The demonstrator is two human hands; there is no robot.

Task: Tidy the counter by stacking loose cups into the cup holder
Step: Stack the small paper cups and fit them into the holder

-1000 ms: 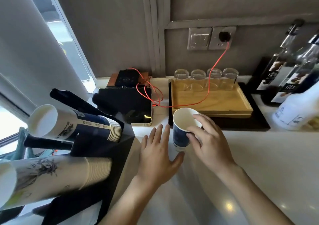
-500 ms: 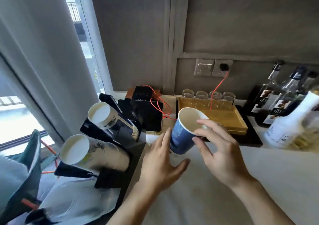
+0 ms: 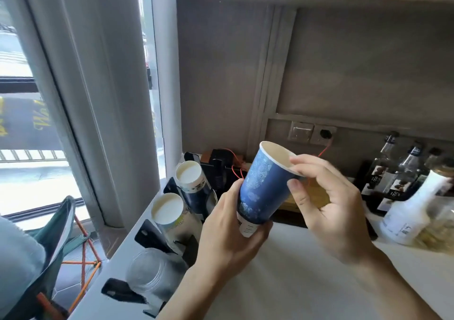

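A blue patterned paper cup (image 3: 264, 184) is held tilted above the white counter (image 3: 307, 278), its mouth up and to the right. My right hand (image 3: 329, 206) pinches its rim and upper side. My left hand (image 3: 228, 231) cups its white base from below. To the left stands the black cup holder (image 3: 152, 233) with its slots angled up. One slot holds a stack of dark blue cups (image 3: 190, 177), another a stack of pale printed cups (image 3: 169, 211), and the nearest a stack of clear plastic cups (image 3: 152, 273).
Dark syrup bottles (image 3: 385, 172) and a white bottle (image 3: 412, 211) stand at the right by the wall. A black device with red wires (image 3: 221, 165) sits behind the holder. A wall socket (image 3: 321, 134) is above. A window and curtain are at the left.
The cup has been lifted off the counter and tilted. My left hand has come up from the counter and taken its base. The view has tipped upward and shows more of the holder.
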